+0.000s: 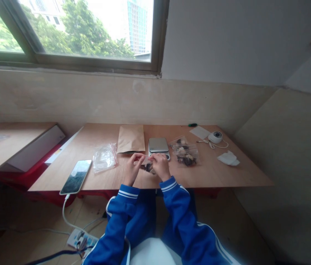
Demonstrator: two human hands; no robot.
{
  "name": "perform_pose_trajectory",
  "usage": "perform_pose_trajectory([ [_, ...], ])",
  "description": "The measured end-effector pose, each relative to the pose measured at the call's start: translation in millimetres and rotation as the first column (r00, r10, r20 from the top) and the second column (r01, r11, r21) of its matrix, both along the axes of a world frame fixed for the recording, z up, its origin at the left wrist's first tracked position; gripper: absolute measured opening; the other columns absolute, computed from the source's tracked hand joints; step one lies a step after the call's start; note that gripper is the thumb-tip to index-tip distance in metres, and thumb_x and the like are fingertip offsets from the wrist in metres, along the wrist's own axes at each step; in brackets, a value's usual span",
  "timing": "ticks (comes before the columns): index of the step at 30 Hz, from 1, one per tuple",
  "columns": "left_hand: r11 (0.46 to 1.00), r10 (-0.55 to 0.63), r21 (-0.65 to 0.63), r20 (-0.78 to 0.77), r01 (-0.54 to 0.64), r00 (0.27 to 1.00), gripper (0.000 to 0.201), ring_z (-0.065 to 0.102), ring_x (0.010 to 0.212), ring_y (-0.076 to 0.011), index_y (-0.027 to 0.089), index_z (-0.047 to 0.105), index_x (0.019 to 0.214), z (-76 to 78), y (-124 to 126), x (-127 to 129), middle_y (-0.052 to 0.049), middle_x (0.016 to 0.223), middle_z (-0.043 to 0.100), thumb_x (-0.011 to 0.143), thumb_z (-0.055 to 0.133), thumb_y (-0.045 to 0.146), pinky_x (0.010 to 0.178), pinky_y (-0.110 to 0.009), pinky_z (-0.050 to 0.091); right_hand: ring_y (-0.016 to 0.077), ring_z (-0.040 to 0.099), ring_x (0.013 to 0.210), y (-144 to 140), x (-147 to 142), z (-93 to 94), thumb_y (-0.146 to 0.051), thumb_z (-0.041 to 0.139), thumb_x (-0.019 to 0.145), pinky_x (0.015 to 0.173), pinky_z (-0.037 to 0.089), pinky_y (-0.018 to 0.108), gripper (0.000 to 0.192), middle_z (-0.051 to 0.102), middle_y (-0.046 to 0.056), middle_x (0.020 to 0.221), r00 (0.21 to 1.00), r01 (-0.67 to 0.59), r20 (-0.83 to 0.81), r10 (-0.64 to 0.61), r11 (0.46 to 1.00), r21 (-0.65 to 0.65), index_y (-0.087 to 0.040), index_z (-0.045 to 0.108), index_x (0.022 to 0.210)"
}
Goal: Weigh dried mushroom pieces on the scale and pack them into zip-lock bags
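Both hands meet over the near edge of the low wooden table point(97, 138), pinching a small clear zip bag point(147, 164) between them. Closed at the fingertips, the left hand point(133, 165) grips the bag's top edge on its side, and the right hand point(161, 165) is closed on the other end of that edge; dark pieces show inside the bag, which hangs just above the tabletop. Just behind the hands sits a small digital scale point(158, 144) with a silver platform. Beside it on the left lies a brown paper pouch point(131, 138), and farther left a pile of empty clear bags point(104, 157) and a smartphone point(76, 176) on a white cable. To the right of the scale lie filled clear bags point(185, 151) of dark pieces, then a round white device point(215, 137) and a crumpled white tissue point(228, 158).
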State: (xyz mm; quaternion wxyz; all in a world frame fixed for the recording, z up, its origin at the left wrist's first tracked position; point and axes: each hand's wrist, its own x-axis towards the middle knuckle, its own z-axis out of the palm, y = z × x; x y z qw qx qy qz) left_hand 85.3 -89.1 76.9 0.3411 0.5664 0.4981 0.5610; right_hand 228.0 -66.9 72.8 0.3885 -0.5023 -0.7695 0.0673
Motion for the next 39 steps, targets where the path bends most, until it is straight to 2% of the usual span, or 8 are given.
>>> perform_pose_trajectory([
  [5,1.0,-0.006,0.015,-0.097,0.007,0.995,0.024,0.061,0.086,-0.0183,0.02,0.062,0.085,-0.3,-1.7,-2.9,-0.004,0.088,0.065,0.081,0.056,0.043,0.077,-0.031,0.049,0.0169,0.06,0.079,-1.3,-2.8,1.8,-0.026,0.051,0.091,0.078,0.036,0.028,0.02,0.069,0.001,0.077,0.999,-0.038,0.023,0.038,0.999,-0.007,-0.022,0.066,0.08],
  [9,0.996,0.084,0.028,-0.076,-0.082,0.994,0.024,0.061,0.083,-0.0173,0.02,0.061,0.082,-1.7,-2.2,-5.2,-0.002,0.083,0.064,0.082,0.054,0.043,0.073,-0.028,0.049,0.017,0.06,0.079,-0.5,0.1,-4.7,-0.034,0.056,0.088,0.077,0.038,0.028,0.016,0.07,0.001,0.079,0.997,-0.077,-0.007,0.076,0.994,-0.074,-0.023,0.068,0.089],
  [14,0.995,0.091,0.038,-0.082,-0.088,0.992,0.022,0.06,0.08,-0.016,0.02,0.061,0.08,0.3,-2.9,-5.5,-0.001,0.079,0.064,0.082,0.054,0.041,0.072,-0.026,0.048,0.0168,0.062,0.077,1.3,6.6,-9.4,-0.02,0.053,0.089,0.078,0.039,0.028,0.021,0.072,0.002,0.079,0.998,-0.065,-0.025,0.062,0.992,-0.108,-0.023,0.072,0.08],
  [18,0.996,0.079,0.038,-0.087,-0.076,0.993,0.021,0.06,0.08,-0.0157,0.021,0.061,0.082,2.2,-3.6,-3.6,-0.001,0.08,0.065,0.082,0.055,0.041,0.074,-0.026,0.047,0.0168,0.062,0.071,0.2,9.3,-4.9,-0.019,0.055,0.087,0.076,0.04,0.029,0.021,0.073,0.001,0.076,0.999,-0.023,-0.049,0.018,0.993,-0.117,-0.025,0.073,0.078],
  [27,0.995,0.103,0.002,0.009,-0.103,0.995,0.023,0.061,0.072,-0.0162,0.02,0.061,0.083,3.1,-3.5,-8.7,-0.001,0.079,0.064,0.079,0.056,0.043,0.058,-0.026,0.05,0.0179,0.064,0.084,-0.5,20.2,-8.3,-0.018,0.059,0.085,0.08,0.043,0.029,0.016,0.073,0.003,0.087,0.984,-0.147,-0.119,0.134,0.983,-0.112,-0.025,0.073,0.088],
  [31,0.992,0.121,0.047,-0.05,-0.119,0.991,0.021,0.061,0.077,-0.0163,0.02,0.062,0.081,5.1,-4.6,-7.7,-0.002,0.078,0.065,0.079,0.058,0.04,0.07,-0.028,0.05,0.0171,0.064,0.079,-2.7,20.3,-10.6,-0.008,0.055,0.084,0.077,0.045,0.028,0.026,0.074,0.001,0.083,0.991,-0.084,-0.112,0.068,0.986,-0.141,-0.025,0.074,0.08],
  [34,0.99,0.138,0.012,-0.011,-0.138,0.99,0.024,0.061,0.074,-0.0163,0.02,0.061,0.083,7.7,-6.3,-4.8,-0.001,0.076,0.064,0.079,0.057,0.043,0.066,-0.027,0.051,0.018,0.064,0.077,-3.5,20.4,-11.8,-0.014,0.057,0.084,0.073,0.047,0.028,0.021,0.074,0.001,0.085,0.995,-0.053,-0.091,0.039,0.985,-0.166,-0.026,0.074,0.085],
  [39,0.972,0.237,0.001,0.031,-0.237,0.971,0.027,0.059,0.07,-0.0161,0.02,0.059,0.081,11.6,-7.7,-7.0,-0.001,0.074,0.06,0.078,0.057,0.046,0.06,-0.026,0.049,0.0177,0.065,0.084,-3.4,28.3,-14.2,-0.02,0.059,0.084,0.079,0.047,0.028,0.016,0.073,0.003,0.089,0.982,-0.128,-0.153,0.108,0.983,-0.129,-0.025,0.073,0.089],
])
